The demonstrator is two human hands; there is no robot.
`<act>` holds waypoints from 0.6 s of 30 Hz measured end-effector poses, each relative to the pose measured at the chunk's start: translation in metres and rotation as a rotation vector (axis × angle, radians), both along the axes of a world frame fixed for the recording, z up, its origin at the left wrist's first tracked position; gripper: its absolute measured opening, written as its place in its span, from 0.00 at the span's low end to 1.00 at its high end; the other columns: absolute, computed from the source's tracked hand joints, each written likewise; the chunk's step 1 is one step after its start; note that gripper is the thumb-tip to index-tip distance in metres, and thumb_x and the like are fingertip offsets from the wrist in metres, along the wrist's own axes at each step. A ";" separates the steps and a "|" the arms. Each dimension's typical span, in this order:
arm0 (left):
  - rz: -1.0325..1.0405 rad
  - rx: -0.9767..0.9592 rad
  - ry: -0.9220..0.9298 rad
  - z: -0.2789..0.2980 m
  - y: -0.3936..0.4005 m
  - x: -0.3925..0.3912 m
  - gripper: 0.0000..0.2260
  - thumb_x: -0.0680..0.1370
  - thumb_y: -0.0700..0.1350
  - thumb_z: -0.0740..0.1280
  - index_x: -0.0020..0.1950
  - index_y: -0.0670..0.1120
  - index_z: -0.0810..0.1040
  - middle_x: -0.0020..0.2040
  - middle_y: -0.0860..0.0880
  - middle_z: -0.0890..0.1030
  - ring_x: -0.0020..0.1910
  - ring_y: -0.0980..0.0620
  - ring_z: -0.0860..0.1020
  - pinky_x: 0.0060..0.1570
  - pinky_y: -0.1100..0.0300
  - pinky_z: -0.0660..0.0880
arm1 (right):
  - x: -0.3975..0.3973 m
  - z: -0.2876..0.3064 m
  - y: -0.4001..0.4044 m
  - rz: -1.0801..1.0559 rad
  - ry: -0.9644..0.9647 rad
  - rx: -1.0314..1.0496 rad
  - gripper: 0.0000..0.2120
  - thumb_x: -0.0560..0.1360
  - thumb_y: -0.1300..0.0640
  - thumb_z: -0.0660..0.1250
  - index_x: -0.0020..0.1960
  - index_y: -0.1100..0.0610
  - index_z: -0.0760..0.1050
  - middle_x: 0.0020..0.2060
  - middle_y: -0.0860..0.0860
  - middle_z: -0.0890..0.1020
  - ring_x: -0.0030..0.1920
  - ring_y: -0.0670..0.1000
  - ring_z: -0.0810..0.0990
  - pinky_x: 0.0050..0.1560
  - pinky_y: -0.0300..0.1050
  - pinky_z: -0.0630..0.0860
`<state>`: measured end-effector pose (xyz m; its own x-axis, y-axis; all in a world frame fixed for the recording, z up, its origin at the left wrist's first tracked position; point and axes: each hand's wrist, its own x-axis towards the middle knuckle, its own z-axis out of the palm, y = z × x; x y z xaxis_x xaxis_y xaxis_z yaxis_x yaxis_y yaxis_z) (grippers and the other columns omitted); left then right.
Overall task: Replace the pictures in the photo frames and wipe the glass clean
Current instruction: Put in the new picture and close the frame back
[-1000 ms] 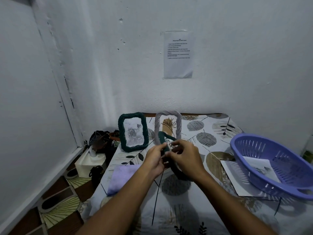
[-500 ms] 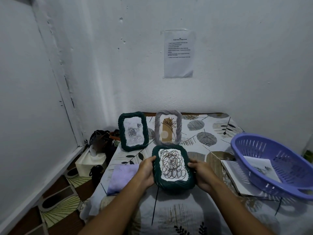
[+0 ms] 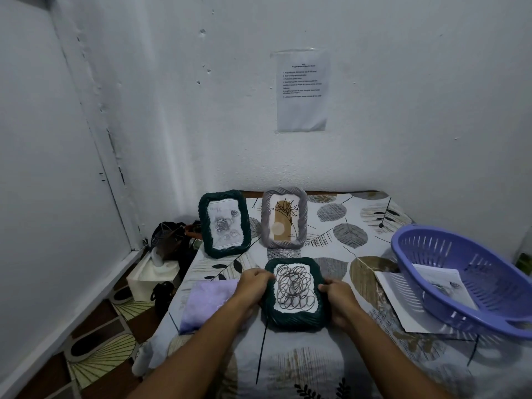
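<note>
Three frames pictured: two upright at bench (image 3: 359,226) rear, scribble frame (image 3: 293,293) gripped by left hand (image 3: 253,286) and right hand (image 3: 338,298). Purple cloth (image 3: 207,300) idle; wiping seemingly pending.

Two frames (image 3: 224,224) stand behind the held frame (image 3: 293,295), basket (image 3: 460,280) right.

printed sheet (image 3: 302,90) taped on wall | tissue box (image 3: 149,276) on floor | dark bag (image 3: 169,240) in corner
</note>
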<state>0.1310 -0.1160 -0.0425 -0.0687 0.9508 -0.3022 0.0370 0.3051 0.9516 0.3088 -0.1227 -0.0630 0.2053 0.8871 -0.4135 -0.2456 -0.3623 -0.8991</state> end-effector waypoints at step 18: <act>-0.017 -0.044 -0.052 0.002 -0.009 0.005 0.09 0.79 0.36 0.58 0.42 0.40 0.76 0.24 0.50 0.77 0.24 0.55 0.75 0.25 0.66 0.69 | 0.003 -0.010 0.004 0.062 -0.020 0.007 0.15 0.78 0.71 0.55 0.59 0.66 0.76 0.47 0.64 0.83 0.45 0.63 0.83 0.45 0.54 0.81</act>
